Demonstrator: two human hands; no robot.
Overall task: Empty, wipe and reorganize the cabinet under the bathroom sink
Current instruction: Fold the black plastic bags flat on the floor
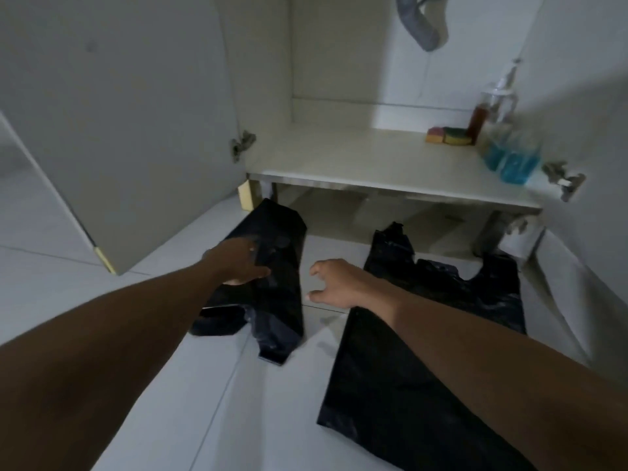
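The open cabinet has a white floor shelf (pixel 356 161) ahead of me. At its right end stand a clear pump bottle with blue liquid (pixel 509 147), a brownish bottle (pixel 477 119) and two sponges (pixel 448 136). Two black plastic bags lie flat on the tiled floor in front. My left hand (pixel 238 263) rests with straight fingers on the left bag (pixel 272 300). Above the tile between the bags, my right hand (pixel 336 283) hovers with fingers loosely curled and holds nothing. The right bag (pixel 390 385) lies partly under my right forearm.
The left cabinet door (pixel 119 130) stands swung open, its lower corner near my left arm. A right door hinge (pixel 564 180) juts out. A grey drain pipe (pixel 421 25) hangs at the top. Under the shelf is a low gap with legs.
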